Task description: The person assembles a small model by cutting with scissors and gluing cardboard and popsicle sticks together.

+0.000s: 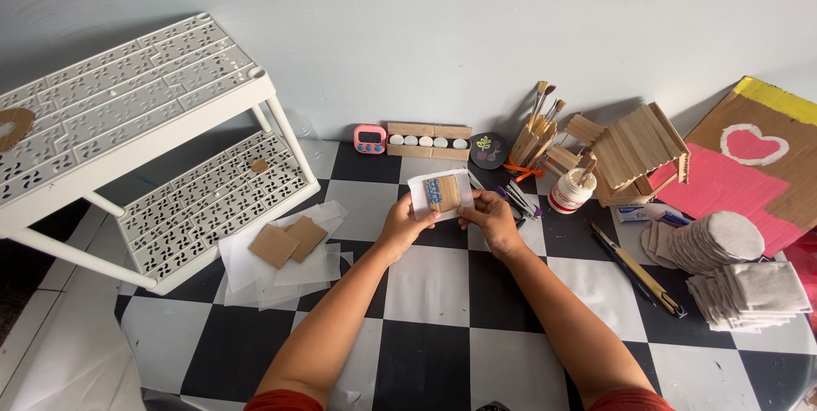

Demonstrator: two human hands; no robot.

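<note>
While both hands pinch it by its lower edge, the left hand [404, 222] and right hand [491, 217] hold a white square sheet [439, 193] above the checkered floor [430, 288]. On it lies a brown cardboard piece [444, 192] with a blue patch, long axis pointing away from the person. Nearby stand a white glue jar [570, 191] and a pink timer [370, 139].

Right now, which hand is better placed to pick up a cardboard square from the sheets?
Probably the left hand: the cardboard squares lie on its side, on white sheets. The right hand would have to cross over.
</note>
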